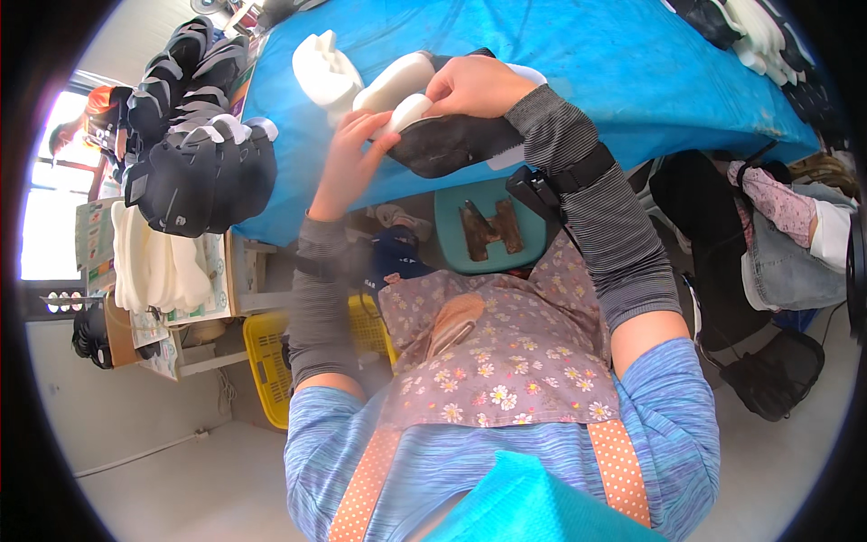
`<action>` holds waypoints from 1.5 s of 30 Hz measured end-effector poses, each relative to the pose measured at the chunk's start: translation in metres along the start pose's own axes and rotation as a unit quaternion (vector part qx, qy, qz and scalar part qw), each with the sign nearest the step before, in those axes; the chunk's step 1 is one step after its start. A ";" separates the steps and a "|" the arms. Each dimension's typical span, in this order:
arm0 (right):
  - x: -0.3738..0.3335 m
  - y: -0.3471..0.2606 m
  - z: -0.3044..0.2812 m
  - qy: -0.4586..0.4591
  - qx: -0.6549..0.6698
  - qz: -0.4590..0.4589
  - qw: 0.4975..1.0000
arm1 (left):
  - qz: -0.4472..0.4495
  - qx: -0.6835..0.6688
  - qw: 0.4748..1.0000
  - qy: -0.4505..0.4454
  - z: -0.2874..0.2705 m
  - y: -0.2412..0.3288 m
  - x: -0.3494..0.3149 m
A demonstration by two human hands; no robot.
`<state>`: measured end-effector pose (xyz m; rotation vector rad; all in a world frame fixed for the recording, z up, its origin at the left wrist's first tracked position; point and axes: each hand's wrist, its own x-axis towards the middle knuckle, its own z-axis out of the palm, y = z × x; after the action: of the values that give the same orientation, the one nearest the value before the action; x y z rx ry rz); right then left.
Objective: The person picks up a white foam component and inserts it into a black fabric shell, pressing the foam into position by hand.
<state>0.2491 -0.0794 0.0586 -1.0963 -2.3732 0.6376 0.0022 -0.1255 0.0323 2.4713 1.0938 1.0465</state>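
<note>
At the near edge of the blue-covered table [578,54], my two hands work on a black shoe upper [456,144] with a rounded white piece [411,110] at its left end. My left hand [350,155] is closed on that end, thumb and fingers around the white piece. Fingers bent and pressed together, my right hand [477,88] grips the upper's far edge; its fingertips are partly hidden. Just beyond lies a white shoe sole [395,79], partly covered by my right hand. Another white, sole-shaped piece [325,70] rests to its left.
Black shoe uppers [203,176] are stacked at the left, above a bundle of white soles [158,262]. More white soles [757,36] lie at the far right. A yellow basket [266,361] and a green stool [488,257] stand below. A seated person [786,262] is at right.
</note>
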 end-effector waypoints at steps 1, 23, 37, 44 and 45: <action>0.000 -0.001 -0.001 -0.019 -0.005 0.009 1.000 | -0.017 -0.012 1.000 0.006 0.001 -0.002 0.000; -0.004 0.008 0.002 -0.016 0.024 -0.082 0.996 | 0.019 0.070 0.993 0.088 0.027 0.029 0.009; -0.004 0.011 0.004 -0.036 0.092 -0.024 0.995 | -0.027 -0.013 0.998 0.051 0.021 0.048 0.018; -0.005 0.014 0.000 -0.109 0.173 -0.059 0.977 | -0.034 -0.001 0.999 0.038 0.024 0.042 0.015; -0.006 0.018 0.002 -0.107 0.172 -0.058 0.978 | -0.035 -0.004 0.999 0.035 0.025 0.042 0.016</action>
<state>0.2617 -0.0740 0.0460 -0.7655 -2.3592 1.1210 0.0499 -0.1413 0.0431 2.3882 1.1855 1.1216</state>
